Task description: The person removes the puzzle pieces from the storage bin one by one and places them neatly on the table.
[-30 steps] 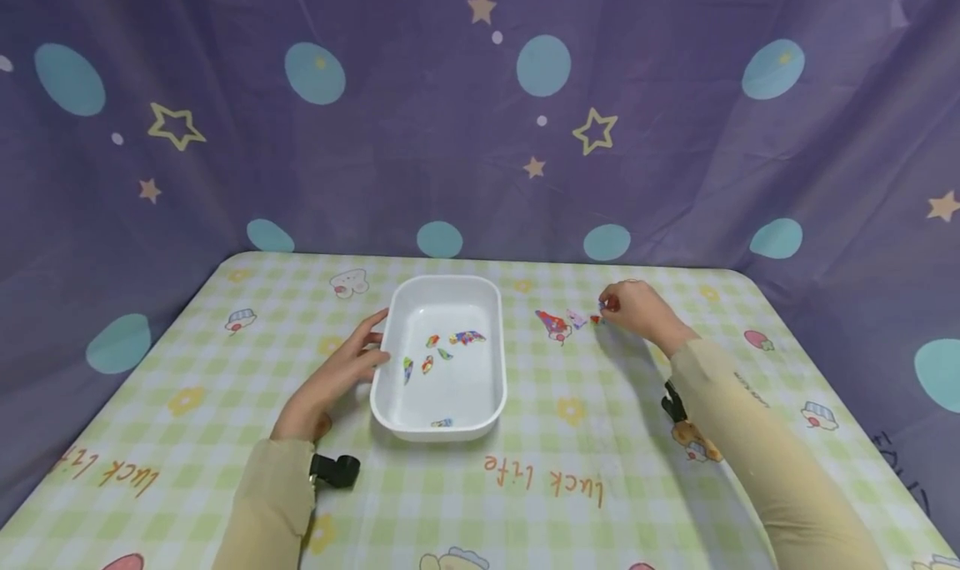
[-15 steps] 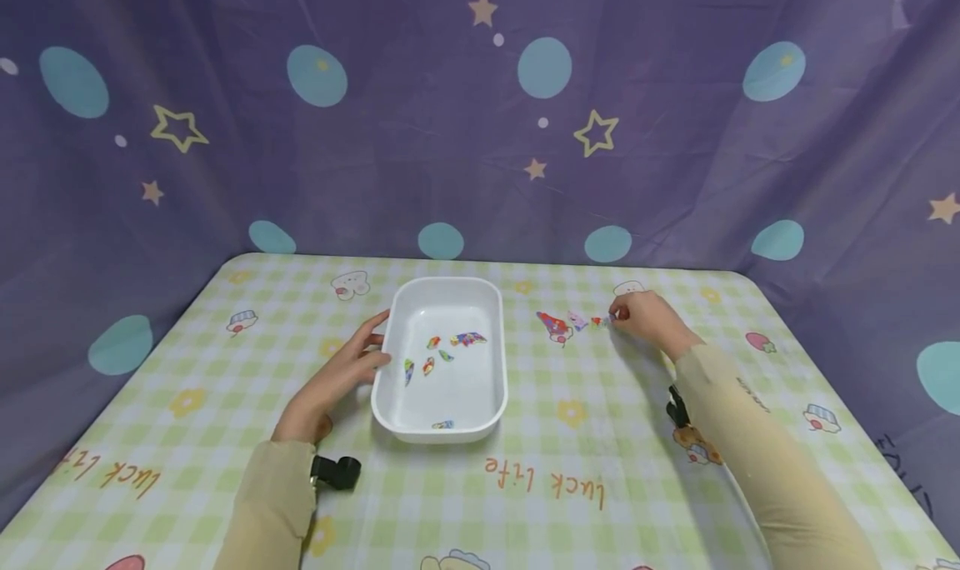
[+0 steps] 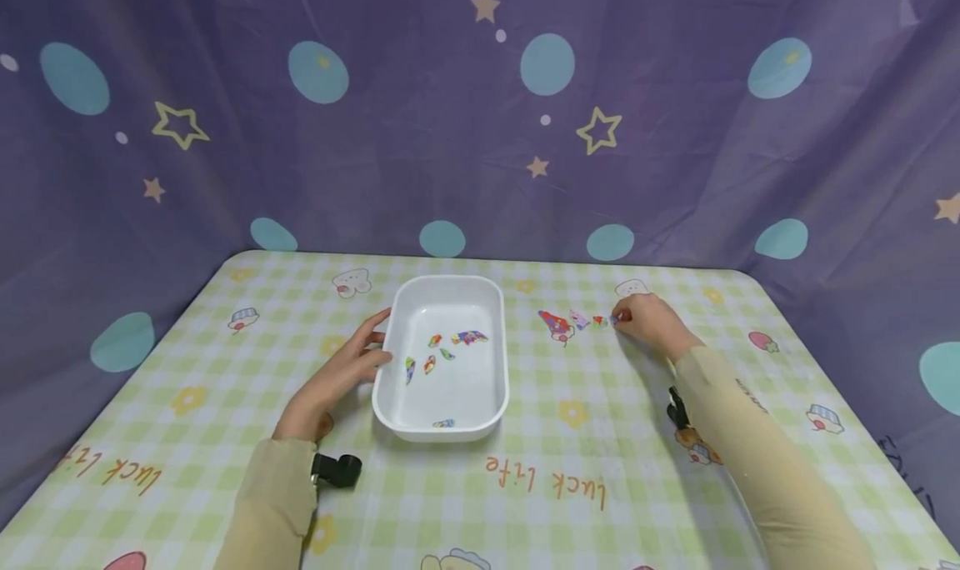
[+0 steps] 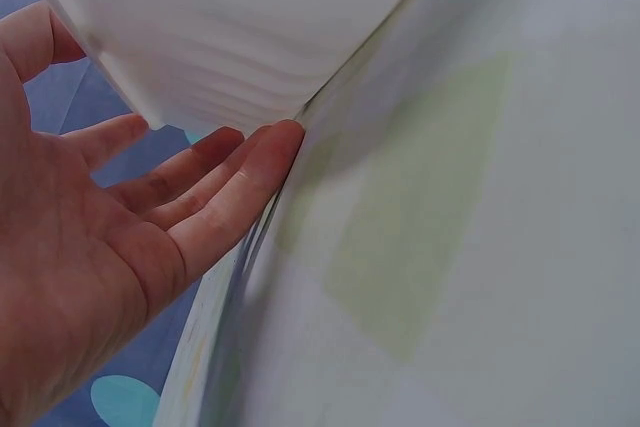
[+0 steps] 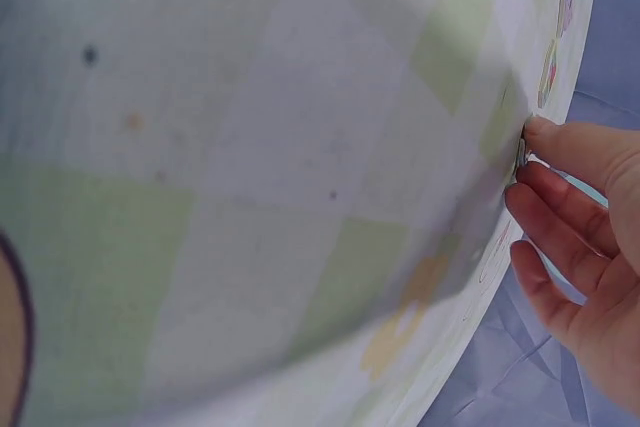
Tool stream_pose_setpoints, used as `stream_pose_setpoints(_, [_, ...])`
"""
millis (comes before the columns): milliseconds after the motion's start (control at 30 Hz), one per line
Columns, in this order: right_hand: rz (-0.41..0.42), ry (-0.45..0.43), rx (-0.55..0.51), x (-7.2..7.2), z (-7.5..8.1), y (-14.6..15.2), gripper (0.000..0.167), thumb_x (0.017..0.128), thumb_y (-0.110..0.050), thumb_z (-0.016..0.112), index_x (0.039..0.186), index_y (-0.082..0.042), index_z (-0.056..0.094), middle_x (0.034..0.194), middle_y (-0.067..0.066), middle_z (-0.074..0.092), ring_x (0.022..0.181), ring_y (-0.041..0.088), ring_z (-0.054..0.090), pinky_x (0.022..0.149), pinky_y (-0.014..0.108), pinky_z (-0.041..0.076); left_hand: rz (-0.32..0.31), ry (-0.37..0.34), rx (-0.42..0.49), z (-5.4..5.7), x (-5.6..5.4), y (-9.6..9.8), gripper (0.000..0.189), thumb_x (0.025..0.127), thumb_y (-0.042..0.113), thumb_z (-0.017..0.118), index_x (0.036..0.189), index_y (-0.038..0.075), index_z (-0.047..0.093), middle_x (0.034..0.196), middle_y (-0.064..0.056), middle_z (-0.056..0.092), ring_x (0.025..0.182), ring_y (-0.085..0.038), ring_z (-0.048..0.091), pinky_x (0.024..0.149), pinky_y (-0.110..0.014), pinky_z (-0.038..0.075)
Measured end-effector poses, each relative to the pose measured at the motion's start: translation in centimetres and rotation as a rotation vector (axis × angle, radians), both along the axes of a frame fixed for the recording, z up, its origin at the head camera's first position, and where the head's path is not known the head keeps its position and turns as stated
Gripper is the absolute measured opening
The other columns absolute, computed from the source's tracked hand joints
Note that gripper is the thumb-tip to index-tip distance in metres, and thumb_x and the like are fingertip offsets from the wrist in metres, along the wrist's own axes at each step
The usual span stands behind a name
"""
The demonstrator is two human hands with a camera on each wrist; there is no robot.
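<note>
My left hand rests with loosely extended fingers against the left side of a white tray. In the left wrist view its fingertips touch the lower wall of the tray. Inside the tray lie several small flat colourful pieces, among them a blue and red one. My right hand is low over the cloth, pinching a small bluish piece between thumb and index finger. That piece sits at the right end of a row with a red piece, a lilac piece and a small red-green piece.
A green and white checked cloth with printed drawings and lettering covers the table. Behind it hangs a purple curtain with stars and turquoise spots. A black strap mount is on the left wrist.
My right hand has come down and slightly to the right, bringing the pinched piece to the row's right end. My left hand and the tray have stayed put.
</note>
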State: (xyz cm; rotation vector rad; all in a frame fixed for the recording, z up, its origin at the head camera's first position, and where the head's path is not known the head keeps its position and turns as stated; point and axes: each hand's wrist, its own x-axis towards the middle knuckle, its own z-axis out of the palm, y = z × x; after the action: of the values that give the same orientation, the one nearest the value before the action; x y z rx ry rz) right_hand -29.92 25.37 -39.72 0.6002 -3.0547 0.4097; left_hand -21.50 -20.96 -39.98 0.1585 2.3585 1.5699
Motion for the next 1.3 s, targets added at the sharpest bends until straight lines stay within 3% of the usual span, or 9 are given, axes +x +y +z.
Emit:
stream_pose_setpoints(367, [-0.021,-0.041,0.008,-0.1,0.1,0.0,0.022,0.080,-0.010,0.066,0.099,0.001,0.068,0.088,0.013,0.068,0.083,0.026,0.061,0.078,0.043,0.048,-0.006,0.004,0.009,0.0,-0.1,-0.1,0.066,0.090,0.028,0.050,0.145,0.036,0.014,0.134,-0.015,0.034,0.112,-0.032,0.046,0.092,-0.045,0.041])
stream_pose_setpoints(567, [-0.023,-0.005,0.015,0.1,0.9,-0.6,0.026,0.080,-0.012,0.066,0.102,0.002,0.066,0.087,0.012,0.065,0.081,0.026,0.060,0.075,0.042,0.048,0.005,-0.009,-0.007,0.1,-0.2,-0.1,0.067,0.090,0.028,0.050,0.145,0.036,0.013,0.136,-0.015,0.034,0.111,-0.032,0.047,0.094,-0.046,0.039])
stream_pose_setpoints(733, [-0.011,0.045,0.017,0.4,1.7,-2.0,0.024,0.079,-0.013,0.067,0.100,0.000,0.068,0.086,0.010,0.065,0.079,0.024,0.060,0.072,0.039,0.048,-0.017,0.016,0.011,0.0,-0.3,-0.1,0.067,0.090,0.024,0.050,0.146,0.032,0.013,0.135,-0.019,0.033,0.112,-0.034,0.047,0.090,-0.042,0.045])
stream_pose_setpoints(1033, [0.074,0.086,0.014,1.3,2.4,-5.4,0.021,0.080,-0.014,0.067,0.099,-0.004,0.069,0.087,0.006,0.064,0.080,0.020,0.061,0.072,0.035,0.050,-0.069,0.024,0.062,0.0,-0.3,-0.1,0.068,0.090,0.017,0.049,0.146,0.028,0.012,0.134,-0.022,0.032,0.112,-0.034,0.046,0.084,-0.038,0.048])
stream_pose_setpoints(1300, [0.144,0.087,-0.029,2.3,2.9,-7.7,0.019,0.080,-0.013,0.067,0.096,-0.004,0.070,0.083,0.003,0.061,0.076,0.017,0.059,0.068,0.030,0.049,-0.136,0.034,-0.001,0.7,-0.6,-0.6,0.072,0.089,0.019,0.050,0.147,0.024,0.007,0.135,-0.024,0.030,0.113,-0.036,0.047,0.088,-0.041,0.047])
